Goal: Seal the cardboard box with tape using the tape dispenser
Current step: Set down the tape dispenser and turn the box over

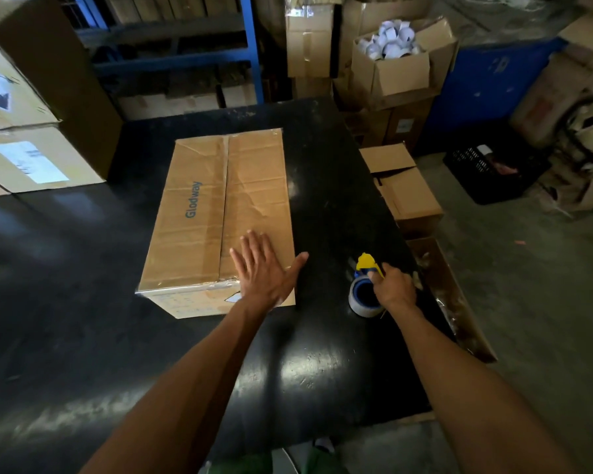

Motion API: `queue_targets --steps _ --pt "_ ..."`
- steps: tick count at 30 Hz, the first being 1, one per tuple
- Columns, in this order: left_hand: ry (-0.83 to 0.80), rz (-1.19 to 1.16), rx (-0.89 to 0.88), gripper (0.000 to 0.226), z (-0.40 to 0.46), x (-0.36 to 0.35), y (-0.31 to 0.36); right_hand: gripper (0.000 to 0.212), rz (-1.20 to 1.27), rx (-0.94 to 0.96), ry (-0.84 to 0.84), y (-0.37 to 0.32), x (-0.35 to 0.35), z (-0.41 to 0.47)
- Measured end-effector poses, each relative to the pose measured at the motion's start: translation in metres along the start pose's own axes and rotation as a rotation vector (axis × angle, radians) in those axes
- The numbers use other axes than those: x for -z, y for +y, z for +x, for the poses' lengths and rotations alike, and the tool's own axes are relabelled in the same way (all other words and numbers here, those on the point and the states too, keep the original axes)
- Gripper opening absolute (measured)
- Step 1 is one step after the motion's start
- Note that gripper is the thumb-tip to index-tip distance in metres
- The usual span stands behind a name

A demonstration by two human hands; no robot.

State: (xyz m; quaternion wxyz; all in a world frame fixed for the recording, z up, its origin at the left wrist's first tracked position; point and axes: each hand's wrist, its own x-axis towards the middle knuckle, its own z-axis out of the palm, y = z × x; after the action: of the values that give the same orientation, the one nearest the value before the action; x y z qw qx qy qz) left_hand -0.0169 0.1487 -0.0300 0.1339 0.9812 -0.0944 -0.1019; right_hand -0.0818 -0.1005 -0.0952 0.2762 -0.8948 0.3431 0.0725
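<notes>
Brown corrugated cardboard box [220,213] with blue "Glodway" print sits closed on the glossy black table [322,364], long axis running away from the camera, flaps meeting along a centre seam. Clear tape visible along the near top edge and at the far right corner; whether the centre seam itself is taped, can't tell. Left hand [264,268] lies flat on the box's near right corner, fingers spread, thumb out past the right edge, palm pressing down, gripping nothing. Right hand [392,285] is closed around the handle of the blue and yellow tape dispenser [367,282], just right of the box and apart from it. Dispenser's roll of clear tape faces the camera, yellow blade guard points away; looks to be resting on or barely above the table, can't tell which. Right of the table: small open brown carton [404,186] on the floor, and a shallow open cardboard tray [456,295] against the table edge. Left: stacked large brown cartons [31,138] with white labels. Background: blue metal shelving [250,46], an open carton filled with white rolls [391,59], a black plastic crate [486,169] on the concrete floor.
</notes>
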Motion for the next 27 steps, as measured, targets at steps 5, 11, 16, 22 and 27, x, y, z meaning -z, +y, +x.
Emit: queue_targets --steps 5,11,16,22,27 --pt "0.010 0.027 0.114 0.105 0.000 0.000 0.009 0.059 -0.077 0.380 -0.012 -0.064 0.025 0.005" --pt "0.041 0.029 0.176 0.100 -0.012 -0.002 0.001 0.066 -0.210 0.742 -0.100 -0.172 0.019 0.010" --pt "0.000 0.024 0.107 0.103 -0.029 0.003 -0.030 0.061 -0.384 0.811 -0.166 -0.189 -0.028 -0.003" --pt "-0.089 0.120 -0.152 0.102 -0.040 0.024 -0.119 0.061 -0.356 0.822 0.018 -0.181 -0.042 -0.058" --pt "-0.241 0.171 -0.215 0.118 -0.041 0.067 -0.185 0.052 -0.260 0.901 0.014 -0.185 -0.021 -0.056"
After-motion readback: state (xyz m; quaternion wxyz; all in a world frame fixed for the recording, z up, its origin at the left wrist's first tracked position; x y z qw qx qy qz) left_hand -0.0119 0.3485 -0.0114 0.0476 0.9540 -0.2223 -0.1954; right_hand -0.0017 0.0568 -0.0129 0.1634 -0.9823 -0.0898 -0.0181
